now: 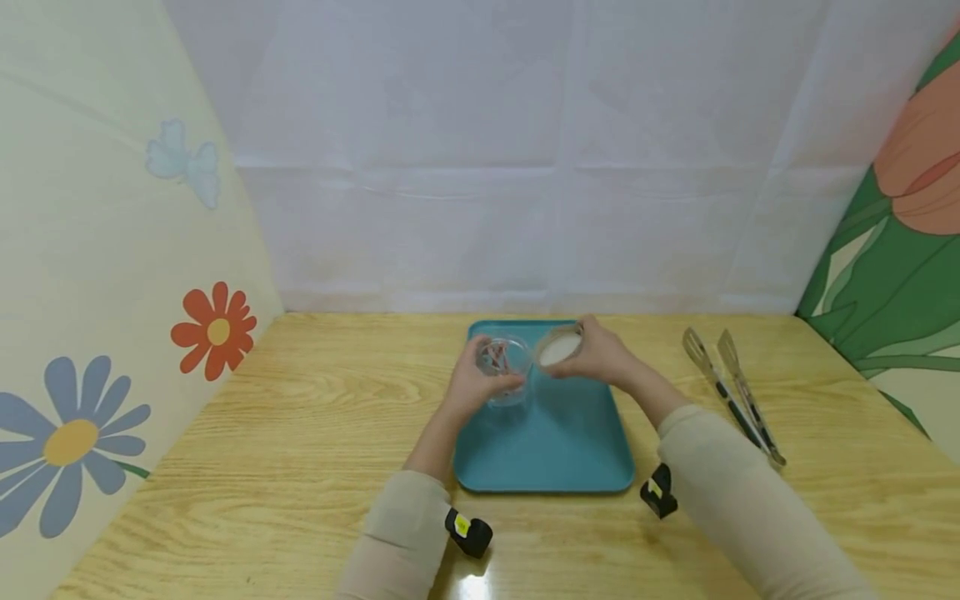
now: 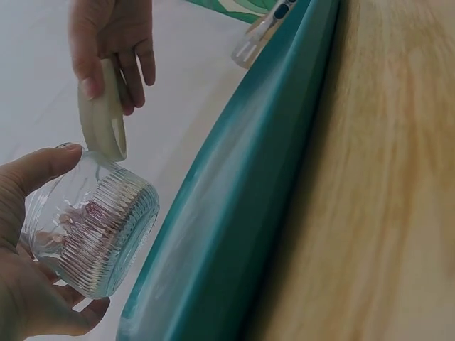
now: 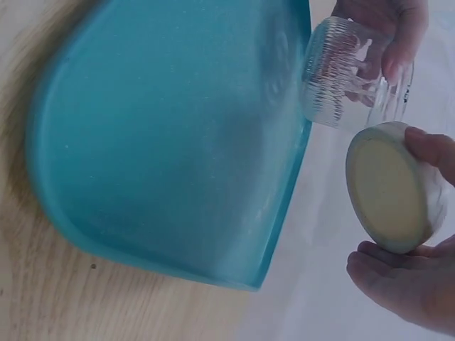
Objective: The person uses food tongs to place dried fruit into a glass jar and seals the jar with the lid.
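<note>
Over the blue tray [image 1: 551,458], my left hand [image 1: 472,387] grips a clear ribbed glass jar [image 2: 106,220] by its side. Reddish-brown pieces show inside the jar, which leans in the left wrist view. To its right my right hand [image 1: 603,354] holds a shallow round cream piece, like a dish or lid [image 3: 387,192], between thumb and fingers. From the head view its face is white and tilts toward the jar; a flat pale-yellow face shows in the right wrist view. Its edge is right at the jar's mouth.
Metal tongs [image 1: 735,396] with black grips lie spread on the wooden table [image 1: 337,425], right of the tray. A white sheet [image 1: 420,167] hangs behind the table. Flower-patterned panels [image 1: 75,333] stand at both sides.
</note>
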The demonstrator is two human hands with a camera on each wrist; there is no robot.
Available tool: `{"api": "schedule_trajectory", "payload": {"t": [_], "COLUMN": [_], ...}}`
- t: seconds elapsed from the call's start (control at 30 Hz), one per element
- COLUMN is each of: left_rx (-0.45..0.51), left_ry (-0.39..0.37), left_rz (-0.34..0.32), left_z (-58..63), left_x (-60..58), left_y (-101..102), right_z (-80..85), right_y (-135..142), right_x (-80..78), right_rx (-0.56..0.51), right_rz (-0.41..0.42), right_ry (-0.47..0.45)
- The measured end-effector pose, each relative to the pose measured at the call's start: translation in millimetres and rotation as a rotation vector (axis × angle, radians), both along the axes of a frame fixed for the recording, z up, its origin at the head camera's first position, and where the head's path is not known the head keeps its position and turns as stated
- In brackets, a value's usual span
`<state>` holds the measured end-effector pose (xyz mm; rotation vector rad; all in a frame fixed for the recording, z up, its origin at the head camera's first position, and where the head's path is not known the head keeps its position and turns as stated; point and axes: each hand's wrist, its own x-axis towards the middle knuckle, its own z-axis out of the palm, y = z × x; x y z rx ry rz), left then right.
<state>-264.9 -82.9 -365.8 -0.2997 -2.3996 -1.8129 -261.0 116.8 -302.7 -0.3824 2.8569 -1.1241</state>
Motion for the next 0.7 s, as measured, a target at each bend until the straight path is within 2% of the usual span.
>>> {"api": "schedule_trajectory", "payload": {"t": [0.2,0.43,0.7], "left_rx": [0.002,0.004,0.018], "left_ry": [-0.01,-0.03,-0.007], "left_rz": [-0.025,-0.062,-0.086], "left_z": [-2.2,0.7,1.9], "left_x": [2.5,5.9,7.5], "left_y": [2.6,8.7,16.8], "right_z": [4.0,9.3,16.4], "right_y": [-0.8,-7.9,-23.5], "right_x": [-0.9,-2.6,-1.3], "right_rx": [-0.056,-0.142,-0.163], "right_rz": [0.037,0.085,0.165], "right_ry": [-0.009,-0.029,-0.055]}}
